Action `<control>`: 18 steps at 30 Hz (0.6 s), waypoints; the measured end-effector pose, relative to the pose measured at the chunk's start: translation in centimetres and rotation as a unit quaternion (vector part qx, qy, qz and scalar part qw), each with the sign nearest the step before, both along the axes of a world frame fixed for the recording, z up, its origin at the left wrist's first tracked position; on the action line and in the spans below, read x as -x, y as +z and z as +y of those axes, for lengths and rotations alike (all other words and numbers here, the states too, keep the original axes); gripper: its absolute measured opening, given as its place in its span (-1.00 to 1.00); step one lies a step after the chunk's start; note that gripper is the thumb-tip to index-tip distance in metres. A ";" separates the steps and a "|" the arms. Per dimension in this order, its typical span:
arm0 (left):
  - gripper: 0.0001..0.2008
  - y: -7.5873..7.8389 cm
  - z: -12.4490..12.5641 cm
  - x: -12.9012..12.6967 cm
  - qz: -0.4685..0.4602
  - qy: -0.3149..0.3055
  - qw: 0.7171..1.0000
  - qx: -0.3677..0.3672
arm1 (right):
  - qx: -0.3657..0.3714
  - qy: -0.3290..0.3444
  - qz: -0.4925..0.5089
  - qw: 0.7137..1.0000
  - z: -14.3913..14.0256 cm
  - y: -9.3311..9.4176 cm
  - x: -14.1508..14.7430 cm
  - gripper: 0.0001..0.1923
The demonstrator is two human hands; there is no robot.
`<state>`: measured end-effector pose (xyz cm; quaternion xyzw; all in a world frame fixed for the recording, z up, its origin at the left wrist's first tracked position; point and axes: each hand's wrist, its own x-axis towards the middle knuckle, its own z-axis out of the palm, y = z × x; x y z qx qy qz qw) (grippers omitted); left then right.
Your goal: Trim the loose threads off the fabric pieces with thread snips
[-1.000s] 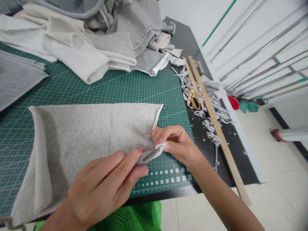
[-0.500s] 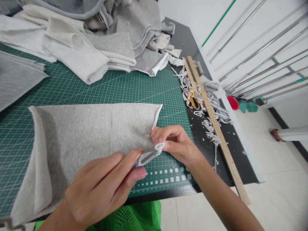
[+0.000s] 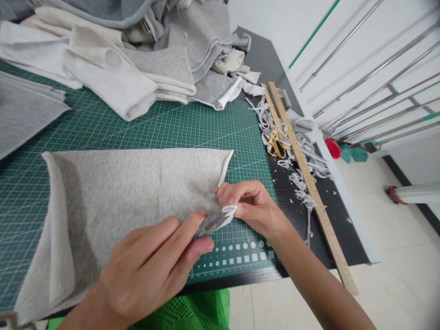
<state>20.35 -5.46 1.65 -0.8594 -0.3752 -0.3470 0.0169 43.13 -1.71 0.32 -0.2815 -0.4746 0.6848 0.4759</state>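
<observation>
Two hands: both pinching one fabric corner.
Left hand (image 3: 151, 270): thumb and fingers clamp a small metal blade (image 3: 210, 223).
Right hand (image 3: 252, 206): grips the frayed corner.
Grey fabric (image 3: 130, 192): flat on green cutting mat (image 3: 192, 128), counter's near edge.
Beyond: gold scissors (image 3: 276, 143), wooden ruler (image 3: 309, 183), folded fabric pile (image 3: 137, 59).

Both hands' grip (image 3: 220, 219) on grey fabric (image 3: 127, 201) corner, green cutting mat (image 3: 192, 128) beneath

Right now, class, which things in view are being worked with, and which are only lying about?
In use:
- left hand holding a small metal blade
- right hand pinching the grey fabric panel at its corner
- green cutting mat under the panel

Lying about:
- gold scissors
- wooden rulers
- fabric pile
- fabric scraps
</observation>
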 end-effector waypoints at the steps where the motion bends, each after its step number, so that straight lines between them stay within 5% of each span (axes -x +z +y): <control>1: -0.77 0.0 0.0 0.0 -0.001 0.001 1.000 0.001 | 0.001 -0.002 -0.003 1.000 0.0 0.0 0.0 -0.93; 18: -0.76 0.2 0.1 -0.6 -0.041 0.000 0.999 0.031 | -0.013 0.003 0.009 1.000 0.0 0.1 0.1 -0.92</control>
